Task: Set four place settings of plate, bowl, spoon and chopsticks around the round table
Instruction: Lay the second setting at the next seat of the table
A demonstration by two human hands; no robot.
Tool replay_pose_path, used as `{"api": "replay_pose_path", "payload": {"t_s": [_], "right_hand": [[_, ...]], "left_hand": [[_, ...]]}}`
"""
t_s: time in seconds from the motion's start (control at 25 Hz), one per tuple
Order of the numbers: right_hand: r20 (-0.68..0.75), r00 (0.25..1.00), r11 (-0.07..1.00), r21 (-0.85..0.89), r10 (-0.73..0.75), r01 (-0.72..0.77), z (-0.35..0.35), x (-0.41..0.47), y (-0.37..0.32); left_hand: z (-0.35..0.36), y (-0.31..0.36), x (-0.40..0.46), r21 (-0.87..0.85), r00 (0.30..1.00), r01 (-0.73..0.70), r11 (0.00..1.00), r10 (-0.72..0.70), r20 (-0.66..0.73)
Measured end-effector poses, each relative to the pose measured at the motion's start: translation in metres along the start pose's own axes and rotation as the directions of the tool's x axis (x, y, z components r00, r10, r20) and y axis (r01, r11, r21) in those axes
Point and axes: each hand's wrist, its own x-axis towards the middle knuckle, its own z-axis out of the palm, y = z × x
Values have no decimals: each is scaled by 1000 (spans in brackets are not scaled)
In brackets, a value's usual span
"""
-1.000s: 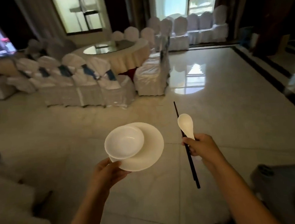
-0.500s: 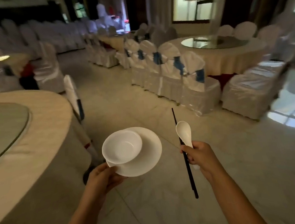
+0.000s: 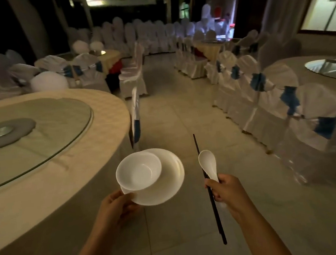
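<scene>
My left hand [image 3: 117, 208] grips the near rim of a white plate [image 3: 167, 180], held in the air over the floor. A white bowl [image 3: 138, 171] sits on the plate's left side. My right hand [image 3: 227, 191] holds a white spoon [image 3: 208, 163] and black chopsticks [image 3: 216, 216] together, tips pointing away. The round table [image 3: 45, 178] with a cream cloth and a glass turntable [image 3: 41, 126] lies to the left, its edge just beside the plate.
A white-covered chair [image 3: 135, 114] stands at the table's right edge, ahead of the plate. A row of covered chairs with blue bows [image 3: 262, 98] lines the right side, beside another round table [image 3: 320, 69]. An open tiled aisle [image 3: 177, 110] runs ahead.
The view has swung left: the round table now fills the left side and sits closer. Both hands keep their hold on plate with bowl, spoon and chopsticks.
</scene>
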Motion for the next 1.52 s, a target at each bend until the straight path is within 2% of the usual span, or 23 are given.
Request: {"api": "replay_pose_path", "payload": {"t_s": [0.2, 0.48, 0.72, 0.92, 1.12, 1.28, 1.52], "right_hand": [[78, 995, 998, -21, -59, 61, 15, 133, -40], [154, 983, 994, -27, -103, 109, 36, 306, -112], [334, 932, 988, -16, -138, 152, 75, 459, -148], [518, 832, 968, -26, -200, 248, 120, 597, -203], [686, 697, 953, -18, -209, 304, 190, 697, -256], [793, 575, 952, 22, -203, 305, 274, 756, -282], [885, 430, 953, 46, -178, 300, 409, 816, -326]], "left_hand": [[31, 36, 101, -97, 995, 0, 995, -10, -96], [75, 115, 244, -69, 979, -88, 994, 73, -192], [102, 146, 358, -104, 932, -151, 983, 107, -345], [123, 179, 445, -145, 835, -254, 956, 141, -533], [112, 209, 509, -167, 724, -303, 938, 113, -681], [84, 217, 566, -165, 632, -344, 924, 98, -769], [26, 239, 639, -145, 545, -331, 933, 63, -836]]}}
